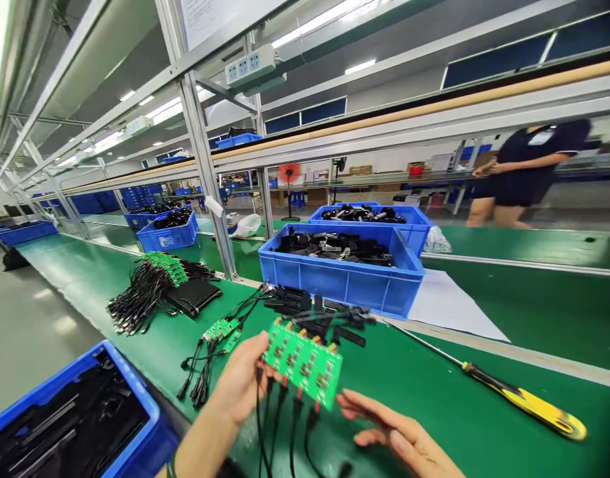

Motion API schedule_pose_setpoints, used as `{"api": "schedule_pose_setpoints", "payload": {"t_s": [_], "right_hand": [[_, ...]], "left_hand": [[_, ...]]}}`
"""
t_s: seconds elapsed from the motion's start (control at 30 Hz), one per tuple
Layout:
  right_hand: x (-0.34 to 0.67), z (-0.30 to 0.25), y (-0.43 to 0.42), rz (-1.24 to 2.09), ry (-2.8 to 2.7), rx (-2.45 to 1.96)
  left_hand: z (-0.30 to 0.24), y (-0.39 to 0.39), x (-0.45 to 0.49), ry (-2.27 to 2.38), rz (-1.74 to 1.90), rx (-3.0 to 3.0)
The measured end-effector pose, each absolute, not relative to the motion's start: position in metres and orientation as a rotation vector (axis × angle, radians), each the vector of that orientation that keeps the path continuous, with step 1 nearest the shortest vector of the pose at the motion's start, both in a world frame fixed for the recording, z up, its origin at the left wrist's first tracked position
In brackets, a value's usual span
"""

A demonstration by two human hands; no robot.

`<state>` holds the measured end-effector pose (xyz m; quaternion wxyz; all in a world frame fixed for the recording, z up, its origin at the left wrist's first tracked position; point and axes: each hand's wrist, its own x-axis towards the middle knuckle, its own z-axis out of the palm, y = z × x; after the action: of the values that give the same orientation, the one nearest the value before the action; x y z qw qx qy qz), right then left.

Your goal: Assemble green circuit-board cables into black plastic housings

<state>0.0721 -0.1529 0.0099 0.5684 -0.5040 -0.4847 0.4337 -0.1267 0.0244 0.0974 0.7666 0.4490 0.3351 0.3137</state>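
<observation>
My left hand (242,378) grips the left end of a green circuit board panel (305,362), held tilted above the green bench. Several black cables (295,418) hang from the panel's lower edge. Close to the panel's right end is my right hand (389,425), its fingers apart and nothing in them; whether a fingertip touches the board I cannot tell. Left of the panel, smaller green boards (220,330) with black leads lie on the bench. Behind it black plastic parts (317,309) are scattered in a loose pile.
A long yellow-and-black screwdriver (524,398) lies at right. A blue bin (334,279) of black parts stands behind the pile. Cabled boards (162,269) are heaped at left. Another blue bin (152,415) sits at lower left. A person (528,162) stands beyond the bench.
</observation>
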Motion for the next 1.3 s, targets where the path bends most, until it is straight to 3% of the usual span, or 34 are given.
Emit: {"api": "schedule_pose_setpoints", "payload": {"t_s": [0.13,0.3,0.53,0.77,0.97,1.3], "right_hand": [[0.065,-0.003,-0.154,1.048,-0.882,-1.089],[0.061,0.006,-0.150,1.116,-0.606,-1.199],[0.062,0.019,-0.150,1.172,-0.774,-1.185],[0.056,0.011,-0.148,1.068,-0.719,-1.251],[0.054,0.014,-0.147,1.191,-0.588,-1.136],[0.046,-0.012,-0.146,0.843,-0.607,-1.325]], "left_hand": [[0.049,-0.025,-0.101,0.545,0.540,0.763],[0.025,-0.045,-0.087,0.515,0.459,0.709],[0.020,-0.043,-0.079,0.507,0.323,0.941],[0.012,-0.052,-0.075,0.531,0.426,1.017],[0.013,-0.044,-0.074,0.588,0.338,1.016],[-0.002,-0.054,-0.064,0.684,0.501,1.280]]}}
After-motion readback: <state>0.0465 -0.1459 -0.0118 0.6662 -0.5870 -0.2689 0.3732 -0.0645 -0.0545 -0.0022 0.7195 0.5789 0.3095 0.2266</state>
